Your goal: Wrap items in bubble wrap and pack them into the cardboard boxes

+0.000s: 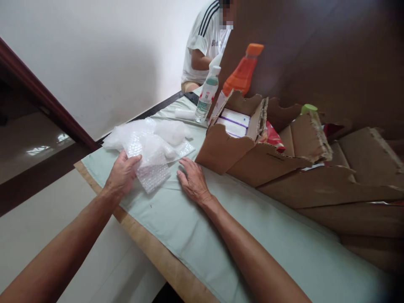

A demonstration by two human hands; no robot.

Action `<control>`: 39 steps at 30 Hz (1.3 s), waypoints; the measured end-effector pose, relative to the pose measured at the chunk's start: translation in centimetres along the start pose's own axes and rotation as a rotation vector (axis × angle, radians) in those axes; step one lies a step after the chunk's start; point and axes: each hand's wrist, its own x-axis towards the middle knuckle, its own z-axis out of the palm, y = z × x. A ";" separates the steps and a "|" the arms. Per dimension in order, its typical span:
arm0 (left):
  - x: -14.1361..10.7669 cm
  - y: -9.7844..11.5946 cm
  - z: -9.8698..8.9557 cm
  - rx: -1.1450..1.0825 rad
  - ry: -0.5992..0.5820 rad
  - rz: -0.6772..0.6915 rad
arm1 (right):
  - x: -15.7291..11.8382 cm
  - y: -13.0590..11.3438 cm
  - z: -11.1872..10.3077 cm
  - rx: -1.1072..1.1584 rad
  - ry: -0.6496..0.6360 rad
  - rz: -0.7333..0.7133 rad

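Note:
Crumpled sheets of clear bubble wrap (151,139) lie in a heap near the far left corner of the cloth-covered table (164,206). My left hand (123,172) pinches the near edge of the bubble wrap between thumb and fingers. A flap of the wrap hangs forward onto the cloth beside that hand. To the right, my right hand (193,180) rests low over the cloth, its fingers apart and nothing held. Its fingertips are close to the wrap's right edge, and a cardboard box stands just beyond.
Cut-open cardboard boxes (227,149) run along the right side, the nearest one holding white packs (233,122). A water bottle (207,94) and an orange bottle (241,71) stand behind. Another person (202,50) sits at the far end by the wall.

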 end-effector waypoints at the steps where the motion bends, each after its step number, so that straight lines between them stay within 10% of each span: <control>1: 0.2 -0.1 -0.2 0.023 0.007 -0.010 | -0.1 0.1 0.0 0.010 0.008 -0.002; 8: 0.0 -1.8 -3.5 0.228 0.091 0.005 | -0.2 -0.4 -0.2 0.028 0.009 -0.001; 12: -1.6 -2.1 -5.0 0.684 0.232 0.439 | -0.3 -0.5 -0.3 0.025 0.001 0.000; 16: -1.9 -3.0 -3.8 1.068 0.008 0.816 | -0.3 -0.4 -0.3 0.025 -0.002 -0.005; 28: 1.0 -3.4 -1.9 1.298 -0.199 0.696 | -0.4 -0.2 -0.3 0.051 0.013 0.007; 34: 3.1 1.0 2.8 1.151 -0.201 0.930 | -0.5 0.1 -0.3 0.092 0.021 -0.005; 39: 8.7 1.1 7.6 1.279 -0.433 0.826 | -0.5 0.4 -0.4 0.131 0.038 -0.019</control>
